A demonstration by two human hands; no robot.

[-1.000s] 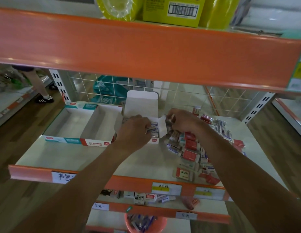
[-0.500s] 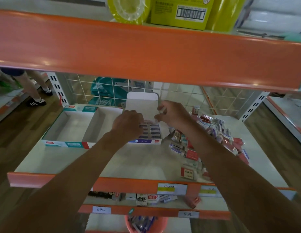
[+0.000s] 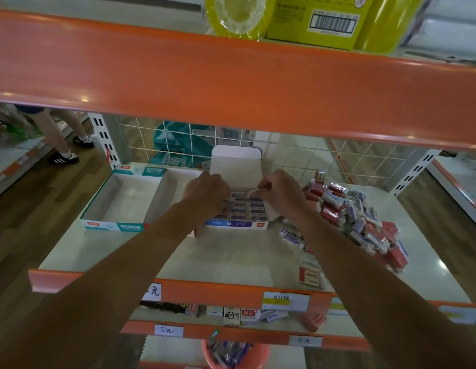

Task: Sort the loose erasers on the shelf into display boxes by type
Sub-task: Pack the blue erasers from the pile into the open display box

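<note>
Many blue-labelled erasers [image 3: 244, 209] fill white display box [image 3: 235, 166].

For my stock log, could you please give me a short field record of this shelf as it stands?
blue display box: lid up, rows of erasers inside
teal display box: left of the blue one, no erasers visible inside
left hand: over the blue box's left side, fingertips hidden
right hand: pinches one eraser above the blue box
loose erasers: piled on the shelf, right of the blue box
</note>
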